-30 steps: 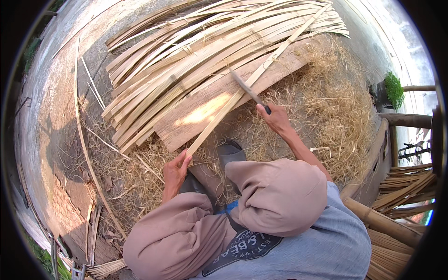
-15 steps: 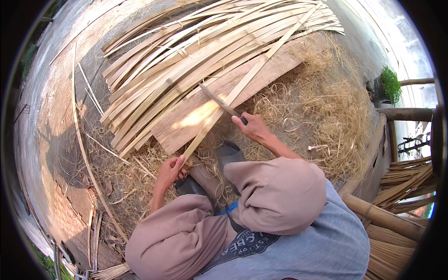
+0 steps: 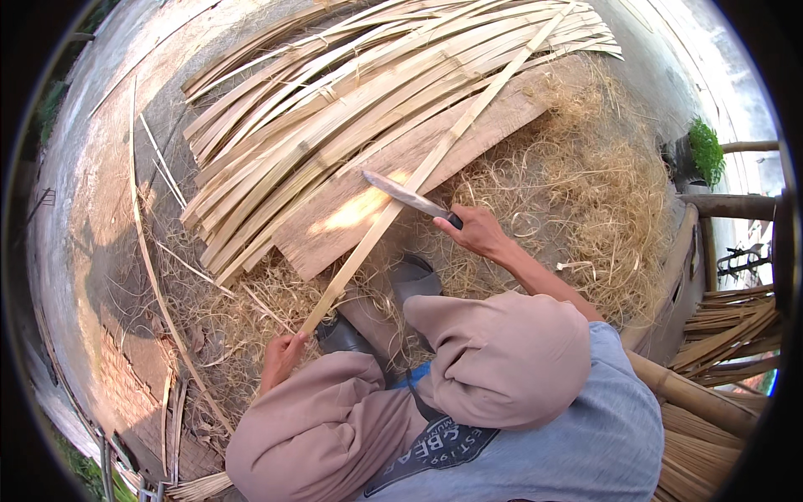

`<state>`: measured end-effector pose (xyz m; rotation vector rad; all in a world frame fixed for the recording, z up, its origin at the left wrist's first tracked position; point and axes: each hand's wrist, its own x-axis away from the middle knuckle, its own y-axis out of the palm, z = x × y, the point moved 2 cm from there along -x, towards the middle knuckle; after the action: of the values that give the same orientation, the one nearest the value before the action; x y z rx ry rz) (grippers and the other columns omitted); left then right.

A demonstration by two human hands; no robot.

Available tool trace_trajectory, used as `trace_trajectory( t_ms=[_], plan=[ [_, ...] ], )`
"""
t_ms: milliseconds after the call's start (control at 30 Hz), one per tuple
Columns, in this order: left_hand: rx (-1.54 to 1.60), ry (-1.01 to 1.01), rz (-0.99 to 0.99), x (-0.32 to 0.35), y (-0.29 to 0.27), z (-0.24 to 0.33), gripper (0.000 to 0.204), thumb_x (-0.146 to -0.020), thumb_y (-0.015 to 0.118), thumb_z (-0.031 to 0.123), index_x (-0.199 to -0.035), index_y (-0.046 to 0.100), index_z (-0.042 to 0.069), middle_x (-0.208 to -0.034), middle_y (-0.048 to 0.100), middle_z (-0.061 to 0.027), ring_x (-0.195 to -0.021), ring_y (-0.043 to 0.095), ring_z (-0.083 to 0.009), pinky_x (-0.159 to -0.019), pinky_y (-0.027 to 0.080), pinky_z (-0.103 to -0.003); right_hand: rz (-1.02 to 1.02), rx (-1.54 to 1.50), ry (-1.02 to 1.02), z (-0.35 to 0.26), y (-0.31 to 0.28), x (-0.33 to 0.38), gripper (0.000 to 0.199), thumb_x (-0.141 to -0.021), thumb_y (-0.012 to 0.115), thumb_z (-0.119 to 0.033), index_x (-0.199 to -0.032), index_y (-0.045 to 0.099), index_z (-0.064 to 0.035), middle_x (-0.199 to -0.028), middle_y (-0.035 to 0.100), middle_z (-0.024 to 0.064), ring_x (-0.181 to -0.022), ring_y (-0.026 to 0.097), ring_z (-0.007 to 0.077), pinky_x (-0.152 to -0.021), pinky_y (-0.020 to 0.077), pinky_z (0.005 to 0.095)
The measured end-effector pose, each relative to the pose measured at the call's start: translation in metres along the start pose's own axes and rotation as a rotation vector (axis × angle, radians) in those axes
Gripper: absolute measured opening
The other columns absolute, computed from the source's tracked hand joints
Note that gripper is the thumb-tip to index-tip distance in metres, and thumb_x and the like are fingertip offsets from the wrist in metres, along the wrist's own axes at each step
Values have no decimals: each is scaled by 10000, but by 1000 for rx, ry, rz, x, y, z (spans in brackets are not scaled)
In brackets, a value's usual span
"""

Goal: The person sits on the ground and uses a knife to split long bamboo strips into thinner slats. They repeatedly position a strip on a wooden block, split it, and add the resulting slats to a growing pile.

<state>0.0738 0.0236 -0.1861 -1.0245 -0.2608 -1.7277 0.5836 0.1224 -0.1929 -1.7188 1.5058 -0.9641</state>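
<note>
On the far left I count one long bowed strip (image 3: 136, 184) lying on the ground, with two short strips (image 3: 178, 427) at its near end. Next comes one left hand (image 3: 281, 358), low beside the left knee (image 3: 314, 402), its fingers closed on the near end of one pale strip (image 3: 365, 251). That strip slants far and right, over one wooden board (image 3: 326, 238) and onto one broad stack of flat slats (image 3: 335, 125), whose layers overlap too much for me to count. Two dark sandals (image 3: 414, 278) stand just right of the pale strip's near part. One knife (image 3: 422, 202) crosses the strip; whether its edge bites, I can't tell from here. One right hand (image 3: 475, 230) has its fingers wrapped around the handle. Farther right are curly shavings (image 3: 615, 209), then one green plant (image 3: 707, 152).

As for edges, the left hand sits off the board's near end, in a tight spot by the knee. The blade's tip is over the board, while the handle reaches past its right edge. The right arm has the wider room, out above the low shavings.
</note>
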Motion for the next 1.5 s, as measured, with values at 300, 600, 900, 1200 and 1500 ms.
trace_trajectory(
  t_ms=[300, 600, 900, 1200, 1500],
  plan=[
    [-64, 179, -25, -22, 23, 51, 498, -1008, 638, 491, -854, 672, 18, -685, 655, -34, -548, 528, -97, -508, 400, -253, 196, -110, 409, 65, -69, -51, 659, -986, 563, -591, -712, 613, 6, -633, 606, 219, -626, 604, 379, -643, 472, 486],
    [-62, -25, -60, -24, 11, 51, 629, -1009, 600, 552, -678, 661, 20, -548, 533, 8, -494, 471, -87, -471, 338, -269, 135, -182, 358, 41, -31, 5, 641, -1002, 546, -579, -706, 594, -12, -608, 609, 186, -602, 627, 348, -596, 472, 482],
    [-36, -90, -28, 31, -40, 10, 547, -1009, 641, 476, -676, 638, 42, -559, 505, 28, -504, 432, -66, -468, 304, -277, 65, -44, 109, 32, -23, -3, 662, -987, 582, -582, -694, 561, 10, -604, 590, 223, -601, 618, 354, -603, 469, 477],
    [-70, -14, 61, 52, -61, -30, 491, -1013, 653, 446, -701, 617, 68, -572, 480, 66, -496, 384, -36, -455, 257, -271, 5, -38, 174, 35, -29, -35, 688, -989, 541, -614, -745, 612, 25, -645, 603, 268, -653, 634, 418, -648, 484, 497],
    [19, -57, -23, 48, -64, -51, 469, -1014, 651, 445, -747, 643, 59, -588, 527, 51, -511, 431, -44, -461, 299, -269, 269, 170, 429, 114, -106, -54, 659, -989, 516, -639, -788, 621, -20, -647, 631, 199, -638, 653, 379, -616, 493, 486]
  ],
)
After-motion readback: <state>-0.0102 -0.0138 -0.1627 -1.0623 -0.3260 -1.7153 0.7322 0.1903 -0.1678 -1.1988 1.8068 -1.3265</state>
